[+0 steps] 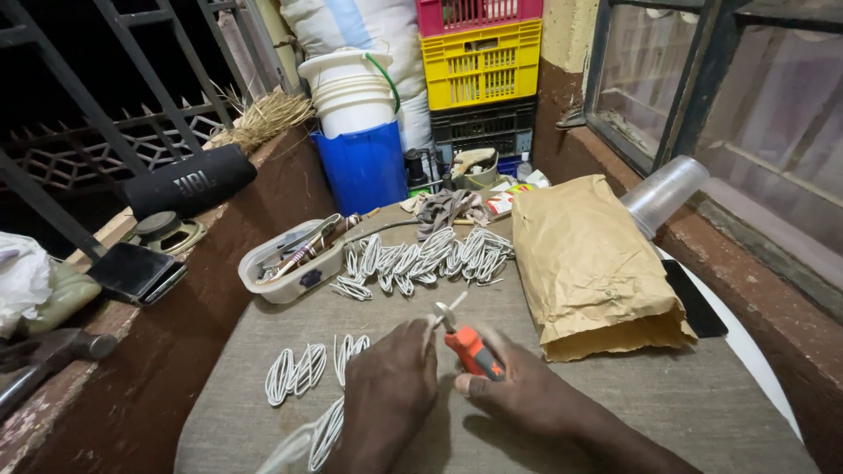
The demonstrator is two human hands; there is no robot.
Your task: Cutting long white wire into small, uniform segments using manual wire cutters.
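over the cloth-covered table the right hand is closed around an orange-handled cutting tool while the left hand pinches a thin white wire at its tip, so the step looks like trimming, which calls for steady hands.

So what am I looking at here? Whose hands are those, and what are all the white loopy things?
The camera sits on a person's head and looks down, so these are that person's own hands. The left hand pinches a white wire end. The right hand holds an orange-handled tool, probably a cutter or stripper. On the cloth-covered table lie many coiled white wire bundles, with a few more near the hands. There is also a brown paper bag and a white tray of tools.
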